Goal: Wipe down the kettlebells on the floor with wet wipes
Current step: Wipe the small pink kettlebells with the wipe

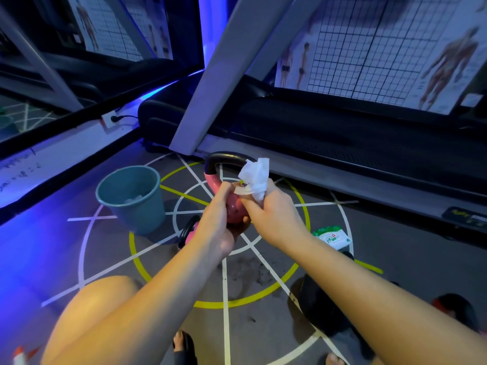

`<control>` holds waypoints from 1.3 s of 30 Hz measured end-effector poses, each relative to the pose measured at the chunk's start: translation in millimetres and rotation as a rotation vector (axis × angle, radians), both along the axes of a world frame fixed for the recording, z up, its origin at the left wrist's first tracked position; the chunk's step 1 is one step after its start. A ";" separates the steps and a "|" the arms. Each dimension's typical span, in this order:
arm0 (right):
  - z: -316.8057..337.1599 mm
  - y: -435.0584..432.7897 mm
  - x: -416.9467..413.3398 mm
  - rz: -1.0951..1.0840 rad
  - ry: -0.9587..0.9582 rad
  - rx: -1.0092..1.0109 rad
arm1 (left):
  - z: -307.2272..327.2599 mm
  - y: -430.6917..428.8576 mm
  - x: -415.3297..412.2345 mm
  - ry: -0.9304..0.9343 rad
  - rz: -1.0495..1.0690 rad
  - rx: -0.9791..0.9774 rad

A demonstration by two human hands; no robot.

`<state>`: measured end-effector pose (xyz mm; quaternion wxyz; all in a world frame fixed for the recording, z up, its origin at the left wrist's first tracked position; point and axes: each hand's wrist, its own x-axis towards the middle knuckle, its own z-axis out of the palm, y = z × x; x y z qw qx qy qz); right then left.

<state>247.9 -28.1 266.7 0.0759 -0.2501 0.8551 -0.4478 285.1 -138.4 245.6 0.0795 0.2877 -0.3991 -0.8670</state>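
With the left hand (218, 222) gripping the kettlebell (233, 208) steady, the right hand (268, 209), clenching the bunched wipe (255, 177), should rub toward the handle (224, 157) at twelve o'clock.

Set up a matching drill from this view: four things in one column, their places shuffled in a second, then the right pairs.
1 lifted kettlebell
2 white wipe
3 bucket
4 wipes pack

A on the floor, right of the right hand
B held in the left hand
C on the floor, left of both hands
D bunched in the right hand

Pairs: 1-B, 2-D, 3-C, 4-A
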 end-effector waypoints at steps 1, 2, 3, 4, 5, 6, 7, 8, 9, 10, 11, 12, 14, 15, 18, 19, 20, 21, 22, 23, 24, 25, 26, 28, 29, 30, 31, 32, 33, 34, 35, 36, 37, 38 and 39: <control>4.9 4.4 -2.3 0.045 -0.017 0.014 | -0.2 0.0 -0.7 -0.012 0.021 -0.015; 8.5 9.0 -5.3 0.080 -0.047 0.030 | -0.4 -0.2 -1.4 -0.020 0.035 -0.025; 9.4 14.2 -8.7 0.091 -0.069 0.043 | -0.7 -1.0 -1.7 -0.026 0.047 -0.025; 10.7 19.6 -10.9 0.070 -0.075 0.051 | -1.9 -2.6 -2.1 -0.036 0.060 -0.019; 8.6 24.6 -14.7 0.018 -0.068 0.038 | -2.8 -4.6 -2.2 -0.049 0.075 -0.009; 7.4 28.8 -17.8 -0.054 -0.049 0.020 | -3.9 -6.8 -2.5 -0.060 0.085 0.000; 5.3 32.9 -21.9 -0.117 -0.024 0.018 | -4.6 -8.4 -2.7 -0.069 0.087 0.006; 3.5 35.8 -25.5 -0.160 -0.009 0.033 | -5.7 -9.7 -2.8 -0.079 0.081 0.008; 1.7 37.5 -30.2 -0.184 -0.017 0.036 | -6.2 -10.4 -2.2 -0.086 0.068 0.006; 1.7 38.2 -34.4 -0.190 -0.055 0.018 | -7.7 -11.0 -2.3 -0.089 0.054 -0.004; 1.4 38.9 -39.2 -0.178 -0.103 -0.022 | -10.3 -11.0 -2.6 -0.097 0.038 -0.029; 2.8 39.7 -42.9 -0.154 -0.147 -0.054 | -13.7 -10.4 -3.1 -0.105 0.017 -0.070; 6.0 40.9 -49.0 -0.055 -0.231 -0.092 | -21.6 -9.4 -5.7 -0.124 -0.017 -0.178; 6.9 40.8 -50.7 0.010 -0.292 -0.100 | -25.3 -8.4 -7.3 -0.139 -0.028 -0.238; 5.5 36.9 -48.6 0.135 -0.490 -0.065 | -36.9 -6.5 -9.4 -0.192 -0.134 -0.433; 3.0 35.0 -47.4 0.160 -0.507 -0.032 | -40.9 -6.9 -9.3 -0.210 -0.173 -0.471; 0.2 32.0 -46.1 0.168 -0.513 -0.006 | -45.1 -8.9 -9.2 -0.228 -0.209 -0.488; -3.7 28.6 -45.3 0.165 -0.516 -0.001 | -48.0 -11.4 -8.3 -0.252 -0.247 -0.484; -8.1 23.7 -44.4 0.151 -0.529 -0.019 | -50.0 -15.3 -7.6 -0.275 -0.286 -0.469; -14.7 17.5 -44.5 0.130 -0.553 -0.051 | -52.2 -20.6 -8.2 -0.301 -0.318 -0.457; -20.5 9.6 -42.9 0.108 -0.583 -0.086 | -54.4 -27.7 -9.2 -0.326 -0.338 -0.469; -28.0 0.6 -41.6 0.093 -0.600 -0.097 | -54.4 -34.4 -9.2 -0.348 -0.347 -0.488; -37.2 -9.5 -39.8 0.082 -0.616 -0.086 | -54.5 -42.7 -9.4 -0.374 -0.322 -0.521; -62.2 -29.4 -36.2 0.066 -0.649 -0.015 | -52.2 -62.9 -8.9 -0.428 -0.160 -0.645; -76.4 -39.3 -35.2 0.040 -0.680 0.017 | -52.2 -73.4 -8.3 -0.429 -0.071 -0.671; -88.9 -48.8 -34.2 0.003 -0.730 0.020 | -52.8 -81.8 -7.4 -0.421 -0.016 -0.686; -101.8 -57.2 -35.5 -0.042 -0.788 -0.006 | -51.9 -87.2 -5.0 -0.417 -0.010 -0.689; -112.5 -65.6 -36.2 -0.097 -0.843 -0.031 | -56.1 -93.2 -3.5 -0.417 -0.031 -0.691; -122.6 -72.9 -37.1 -0.147 -0.889 -0.060 | -60.6 -98.2 -1.1 -0.431 -0.073 -0.676; -134.0 -79.2 -40.1 -0.193 -0.920 -0.089 | -66.8 -103.9 2.0 -0.448 -0.120 -0.658; -147.1 -84.8 -43.7 -0.220 -0.928 -0.111 | -71.0 -109.1 4.6 -0.452 -0.154 -0.651; -161.4 -91.8 -47.3 -0.239 -0.933 -0.127 | -76.8 -117.6 6.1 -0.450 -0.174 -0.667; -173.0 -99.5 -50.7 -0.263 -0.933 -0.125 | -81.0 -127.6 6.7 -0.450 -0.176 -0.691; -182.9 -107.8 -53.8 -0.294 -0.946 -0.124 | -85.9 -139.7 6.1 -0.443 -0.179 -0.717; -195.3 -115.9 -59.6 -0.315 -0.949 -0.107 | -88.3 -150.7 6.0 -0.449 -0.176 -0.721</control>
